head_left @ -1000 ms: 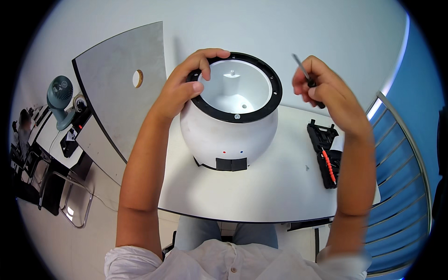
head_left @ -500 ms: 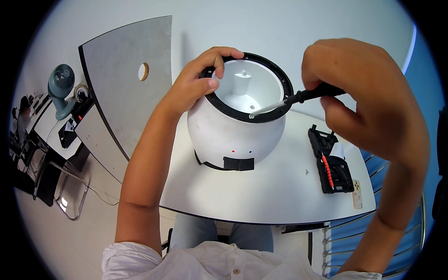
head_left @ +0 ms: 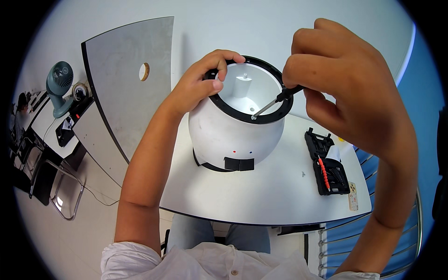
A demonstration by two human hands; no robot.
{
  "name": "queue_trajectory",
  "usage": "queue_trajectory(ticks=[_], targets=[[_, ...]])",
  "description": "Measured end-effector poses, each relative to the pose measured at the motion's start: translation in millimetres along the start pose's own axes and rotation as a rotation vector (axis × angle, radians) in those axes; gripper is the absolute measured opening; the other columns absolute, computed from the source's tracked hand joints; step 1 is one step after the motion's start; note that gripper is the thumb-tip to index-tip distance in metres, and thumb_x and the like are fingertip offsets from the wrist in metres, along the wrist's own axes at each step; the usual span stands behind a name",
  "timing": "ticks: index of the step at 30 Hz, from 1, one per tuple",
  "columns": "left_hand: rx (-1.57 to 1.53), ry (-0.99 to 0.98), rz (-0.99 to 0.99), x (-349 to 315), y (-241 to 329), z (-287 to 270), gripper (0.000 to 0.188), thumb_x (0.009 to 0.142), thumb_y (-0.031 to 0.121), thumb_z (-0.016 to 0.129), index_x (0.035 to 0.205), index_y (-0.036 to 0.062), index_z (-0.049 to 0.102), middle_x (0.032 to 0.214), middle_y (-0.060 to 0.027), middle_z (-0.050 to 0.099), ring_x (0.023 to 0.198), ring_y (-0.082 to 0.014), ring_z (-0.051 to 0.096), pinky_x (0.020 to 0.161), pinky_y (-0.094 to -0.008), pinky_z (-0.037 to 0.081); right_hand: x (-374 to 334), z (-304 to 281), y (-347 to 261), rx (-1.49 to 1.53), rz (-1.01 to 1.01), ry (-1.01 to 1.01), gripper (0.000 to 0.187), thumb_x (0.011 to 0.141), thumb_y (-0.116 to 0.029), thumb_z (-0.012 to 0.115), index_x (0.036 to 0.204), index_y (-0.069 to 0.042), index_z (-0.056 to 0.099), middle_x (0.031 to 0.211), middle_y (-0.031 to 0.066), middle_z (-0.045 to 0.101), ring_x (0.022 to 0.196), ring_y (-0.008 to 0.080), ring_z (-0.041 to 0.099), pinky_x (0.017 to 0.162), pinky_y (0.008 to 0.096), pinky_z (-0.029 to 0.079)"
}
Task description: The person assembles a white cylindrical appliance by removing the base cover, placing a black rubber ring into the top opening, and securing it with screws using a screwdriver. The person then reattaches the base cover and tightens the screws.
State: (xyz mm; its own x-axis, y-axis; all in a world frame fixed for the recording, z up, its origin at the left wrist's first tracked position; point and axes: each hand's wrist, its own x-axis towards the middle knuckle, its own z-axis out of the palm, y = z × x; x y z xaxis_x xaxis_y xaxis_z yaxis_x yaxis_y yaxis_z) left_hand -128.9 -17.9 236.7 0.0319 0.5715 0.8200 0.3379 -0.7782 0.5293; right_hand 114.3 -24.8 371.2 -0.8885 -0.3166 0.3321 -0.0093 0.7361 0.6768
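Observation:
A round white housing [head_left: 228, 140] with a black ring [head_left: 227, 109] around its open top stands on the white table. My left hand [head_left: 198, 79] grips the ring at its left side, its thumb and fingers over the edge. In my right hand [head_left: 340, 77] is a screwdriver [head_left: 267, 107] with a black handle. It slants down to the left across the opening, and its tip meets a small screw [head_left: 254, 117] at the ring's near edge. Inside the bowl, a white post and a small hole show.
An unfolded black tool case [head_left: 331, 175] with an orange flexible shaft lies on the table [head_left: 210, 196] at the right, beside a small card-like piece [head_left: 353, 196]. A grey panel with a round hole [head_left: 126, 70] rises at the left; beyond it are a fan [head_left: 59, 84] and chairs.
My right hand has risen and turned, tilting the screwdriver more steeply. Its tip stays at the ring's near edge. My left hand keeps its hold on the ring.

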Motion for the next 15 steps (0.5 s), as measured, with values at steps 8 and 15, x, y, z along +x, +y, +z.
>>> queue_trajectory(ticks=[8, 15], targets=[[0.008, 0.000, 0.013, 1.0, -0.5, 0.0, 0.035, 0.066, 0.041, 0.060, 0.071, 0.0104, 0.044, 0.118, -0.0118, 0.053, 0.112, -0.0260, 0.045, 0.097, -0.0371, 0.032, -0.5, 5.9, 4.3, 0.051, 0.019, 0.004, 0.023, 0.056, 0.010, 0.059, 0.072, -0.007, 0.055, 0.072, 0.0030, 0.048, 0.065, 0.0192, 0.043, 0.052, 0.0317, 0.034], [0.025, -0.007, -0.017, 0.6, 3.2, 0.3, 0.035, 0.065, 0.041, 0.060, 0.071, 0.0105, 0.044, 0.118, -0.0115, 0.053, 0.112, -0.0260, 0.045, 0.097, -0.0374, 0.031, 0.5, 5.3, 7.6, 0.334, 0.093, 0.056, 0.017, 0.063, 0.002, 0.064, 0.076, -0.005, 0.055, 0.076, 0.0034, 0.050, 0.063, 0.0185, 0.046, 0.053, 0.0307, 0.036]])
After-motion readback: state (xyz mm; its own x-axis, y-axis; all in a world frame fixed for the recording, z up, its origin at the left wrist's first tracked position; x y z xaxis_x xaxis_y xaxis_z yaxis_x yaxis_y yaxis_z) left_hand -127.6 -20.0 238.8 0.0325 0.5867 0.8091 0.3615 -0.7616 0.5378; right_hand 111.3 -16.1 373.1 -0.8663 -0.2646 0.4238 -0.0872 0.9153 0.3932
